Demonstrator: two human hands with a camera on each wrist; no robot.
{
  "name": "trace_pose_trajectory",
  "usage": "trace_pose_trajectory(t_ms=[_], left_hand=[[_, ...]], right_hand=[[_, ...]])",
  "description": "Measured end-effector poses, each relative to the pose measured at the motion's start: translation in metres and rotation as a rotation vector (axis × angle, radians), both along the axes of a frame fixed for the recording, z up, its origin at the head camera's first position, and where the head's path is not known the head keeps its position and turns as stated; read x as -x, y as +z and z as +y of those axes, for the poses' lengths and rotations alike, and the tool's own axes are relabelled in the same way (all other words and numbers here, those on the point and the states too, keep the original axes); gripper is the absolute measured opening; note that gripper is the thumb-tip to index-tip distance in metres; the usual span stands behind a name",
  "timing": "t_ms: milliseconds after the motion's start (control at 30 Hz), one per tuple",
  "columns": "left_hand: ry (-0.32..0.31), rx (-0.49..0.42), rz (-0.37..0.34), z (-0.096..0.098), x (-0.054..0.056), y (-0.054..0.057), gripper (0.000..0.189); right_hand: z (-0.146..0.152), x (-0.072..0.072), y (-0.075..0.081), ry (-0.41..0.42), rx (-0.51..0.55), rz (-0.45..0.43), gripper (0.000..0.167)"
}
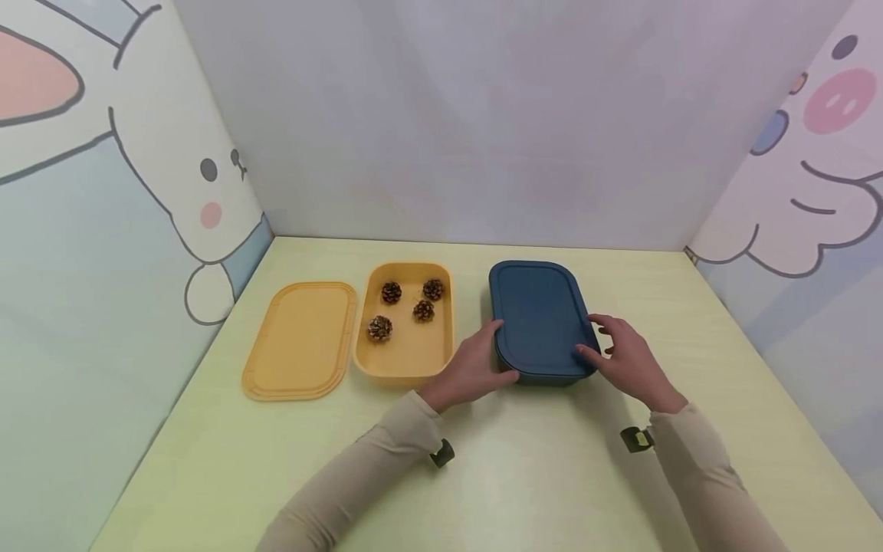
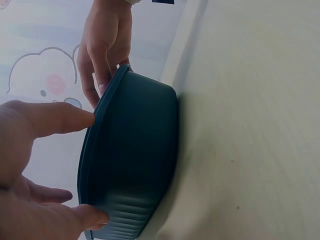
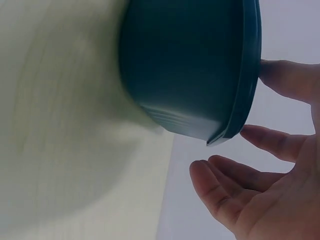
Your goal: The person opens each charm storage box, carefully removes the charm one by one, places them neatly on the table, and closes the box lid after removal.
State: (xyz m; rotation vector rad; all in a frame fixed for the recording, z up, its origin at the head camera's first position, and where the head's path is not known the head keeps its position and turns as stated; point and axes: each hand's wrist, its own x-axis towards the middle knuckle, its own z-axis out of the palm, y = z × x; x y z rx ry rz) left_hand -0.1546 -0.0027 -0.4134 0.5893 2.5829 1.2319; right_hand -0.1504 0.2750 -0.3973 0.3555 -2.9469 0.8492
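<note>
Loosely spread, the left hand (image 1: 472,372) and right hand (image 1: 631,364) touch opposite sides of the lidded blue box (image 1: 541,318), right of middle near the table's (image 1: 531,475) far edge; how firmly is hard to judge

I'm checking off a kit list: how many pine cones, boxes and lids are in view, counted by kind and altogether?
Pine cones: 4
Boxes: 2 (yellow box, blue box)
Lids: 2 (yellow lid, blue lid)
Total in view: 8
</note>
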Motion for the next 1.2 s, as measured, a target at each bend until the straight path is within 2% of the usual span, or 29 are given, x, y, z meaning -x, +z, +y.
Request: trace_pose_trajectory(t_ms=[200, 567, 867, 1200], left_hand=[[0.002, 0.017, 0.012, 0.0031, -0.0002, -0.0010, 0.092], [0.005, 0.035, 0.026, 0.0054, 0.0006, -0.0039, 0.090], [0.010, 0.103, 0.037, 0.0055, 0.0000, 0.0006, 0.091], [0.011, 0.086, 0.031, 0.0036, 0.0007, 0.0031, 0.090]], right_hand=[[0.0018, 0.0001, -0.0043, 0.002, 0.031, -0.061, 0.064], [0.0003, -0.0011, -0.0044, 0.010, 0.036, -0.056, 0.062], [-0.0022, -0.0029, -0.0001, 0.004, 0.032, -0.046, 0.062], [-0.0024, -0.0032, 0.0020, 0.001, 0.023, -0.027, 0.062]])
